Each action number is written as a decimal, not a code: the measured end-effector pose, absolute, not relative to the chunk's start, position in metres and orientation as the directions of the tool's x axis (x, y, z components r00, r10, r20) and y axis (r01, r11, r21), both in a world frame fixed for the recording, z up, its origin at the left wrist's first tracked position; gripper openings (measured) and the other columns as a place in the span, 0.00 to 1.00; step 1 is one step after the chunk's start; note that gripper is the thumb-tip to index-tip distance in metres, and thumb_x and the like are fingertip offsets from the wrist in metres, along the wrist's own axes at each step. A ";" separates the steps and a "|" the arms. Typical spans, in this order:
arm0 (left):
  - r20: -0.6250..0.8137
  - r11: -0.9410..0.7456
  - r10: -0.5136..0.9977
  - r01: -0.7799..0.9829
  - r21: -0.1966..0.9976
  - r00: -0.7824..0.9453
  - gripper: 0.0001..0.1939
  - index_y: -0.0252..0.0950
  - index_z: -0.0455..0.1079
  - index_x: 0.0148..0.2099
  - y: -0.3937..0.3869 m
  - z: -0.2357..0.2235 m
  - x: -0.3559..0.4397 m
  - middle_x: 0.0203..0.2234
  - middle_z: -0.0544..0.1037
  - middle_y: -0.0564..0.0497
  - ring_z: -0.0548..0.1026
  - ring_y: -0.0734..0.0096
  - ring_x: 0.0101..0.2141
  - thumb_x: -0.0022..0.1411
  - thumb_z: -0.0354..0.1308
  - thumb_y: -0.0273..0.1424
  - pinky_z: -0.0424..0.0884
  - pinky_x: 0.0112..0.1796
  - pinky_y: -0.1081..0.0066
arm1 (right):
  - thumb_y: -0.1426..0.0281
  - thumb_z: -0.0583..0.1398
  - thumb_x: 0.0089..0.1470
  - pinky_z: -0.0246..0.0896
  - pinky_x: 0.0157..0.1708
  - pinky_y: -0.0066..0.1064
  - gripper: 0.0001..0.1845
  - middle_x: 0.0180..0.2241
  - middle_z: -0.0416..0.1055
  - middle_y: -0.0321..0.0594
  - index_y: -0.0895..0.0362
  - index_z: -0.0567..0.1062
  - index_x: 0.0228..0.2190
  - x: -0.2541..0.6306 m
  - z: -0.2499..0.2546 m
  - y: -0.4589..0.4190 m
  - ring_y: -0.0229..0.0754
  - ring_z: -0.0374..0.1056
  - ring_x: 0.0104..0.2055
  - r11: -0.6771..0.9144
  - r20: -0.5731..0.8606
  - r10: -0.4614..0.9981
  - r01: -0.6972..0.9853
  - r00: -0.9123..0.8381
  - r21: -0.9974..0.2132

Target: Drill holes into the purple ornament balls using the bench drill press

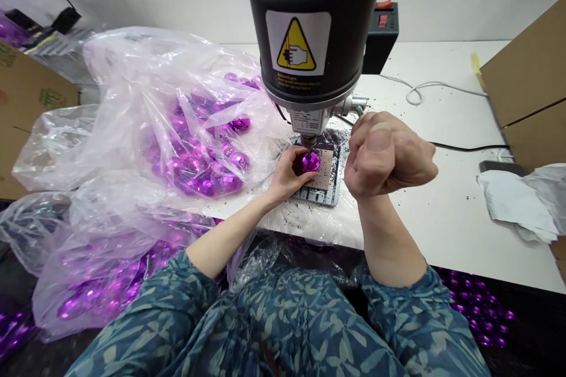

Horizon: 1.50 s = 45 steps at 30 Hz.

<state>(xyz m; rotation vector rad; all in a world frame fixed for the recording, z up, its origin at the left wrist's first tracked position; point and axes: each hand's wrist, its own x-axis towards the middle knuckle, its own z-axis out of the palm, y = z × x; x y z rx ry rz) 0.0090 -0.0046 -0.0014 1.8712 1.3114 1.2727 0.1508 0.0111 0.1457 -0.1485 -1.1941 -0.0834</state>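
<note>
One drill [316, 35] overhangs one hand [287, 174] holding one ball [311, 162].

Between the left fingers [293, 155] I see a faceted ball [311, 162], glossy like metallic foil. Under them lies a matt board [325, 178], wood or card, I can't tell from here. Left of them, crinkled, shiny plastic bag [128, 85]; above, smooth, semi-gloss drill housing [347, 29].

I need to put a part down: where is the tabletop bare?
Best: the white table between the right forearm, black cable and crumpled white sheet, bar some specks. A smaller patch lies between white cord, switch box and wall. Crowded: left, under the plastic bag of purple balls, and the drill base, strewn with dark shavings.
</note>
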 end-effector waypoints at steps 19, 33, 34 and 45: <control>0.385 -0.369 0.921 0.457 0.810 0.061 0.25 0.39 0.72 0.56 -0.005 -0.003 0.011 0.51 0.81 0.45 0.80 0.57 0.51 0.58 0.75 0.32 0.77 0.52 0.57 | 0.80 0.57 0.56 0.46 0.13 0.30 0.24 0.14 0.51 0.25 0.53 0.47 0.20 0.161 0.124 0.018 0.28 0.47 0.13 0.983 0.970 -0.178 0.074 0.168 0.168; 0.545 -0.772 0.621 0.322 0.547 0.563 0.25 0.42 0.69 0.62 -0.122 -0.010 0.004 0.47 0.82 0.43 0.82 0.57 0.45 0.67 0.68 0.41 0.81 0.44 0.60 | 0.52 0.63 0.61 0.48 0.25 0.28 0.24 0.21 0.46 0.28 0.55 0.67 0.22 0.149 0.199 0.013 0.25 0.52 0.18 0.917 0.844 0.376 -0.025 0.382 -0.397; 0.504 -0.832 0.522 0.281 0.478 0.688 0.23 0.42 0.70 0.61 -0.137 -0.017 0.004 0.48 0.83 0.42 0.83 0.57 0.45 0.68 0.67 0.39 0.81 0.44 0.60 | 0.52 0.64 0.60 0.49 0.26 0.28 0.23 0.22 0.46 0.28 0.55 0.70 0.24 0.150 0.198 0.013 0.24 0.51 0.18 0.919 0.841 0.379 -0.054 0.385 -0.390; 0.487 -0.762 0.647 0.481 0.434 0.587 0.11 0.44 0.77 0.50 -0.097 -0.034 -0.031 0.38 0.84 0.48 0.81 0.66 0.36 0.77 0.53 0.37 0.79 0.38 0.66 | 0.54 0.66 0.58 0.39 0.20 0.34 0.30 0.15 0.47 0.27 0.54 0.58 0.18 0.147 0.201 0.020 0.28 0.48 0.15 0.932 0.840 0.352 -0.072 0.412 -0.355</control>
